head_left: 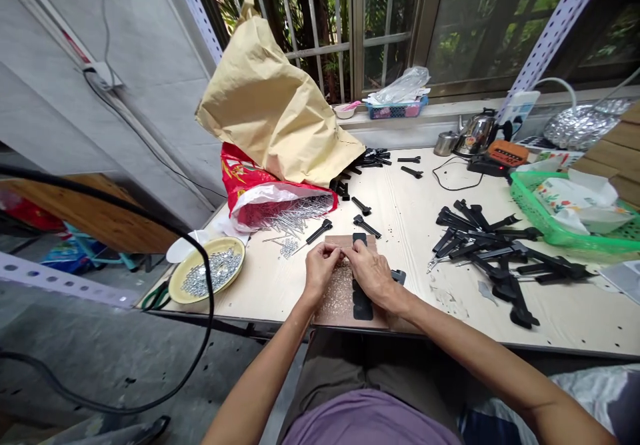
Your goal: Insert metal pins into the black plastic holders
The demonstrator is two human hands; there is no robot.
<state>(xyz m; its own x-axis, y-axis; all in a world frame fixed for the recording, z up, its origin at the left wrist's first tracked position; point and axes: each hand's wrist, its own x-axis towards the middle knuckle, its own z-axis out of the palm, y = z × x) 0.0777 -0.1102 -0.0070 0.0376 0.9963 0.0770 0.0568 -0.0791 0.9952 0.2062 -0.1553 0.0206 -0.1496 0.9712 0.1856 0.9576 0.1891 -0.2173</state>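
My left hand (321, 271) and my right hand (373, 273) meet over a brown speckled board (336, 301) at the table's front edge. Both have thumb and fingers pinched together; what lies between the fingertips is too small to make out. A black strip (363, 306) runs down the board, partly covered by my right hand. Beside that hand, the end of a black plastic part (399, 276) shows. Close to my left hand are a black part with a thin metal rod (319, 231) and a small heap of metal pieces (289, 247).
A yellow bowl of small metal pieces (240, 277) stands left. A red bag (231, 171) spills thin metal rods (295, 213) beneath a large paper sack (270, 98). Several black parts (500, 245) are piled right, by a green basket (537, 221). A black cable (210, 298) loops across the left.
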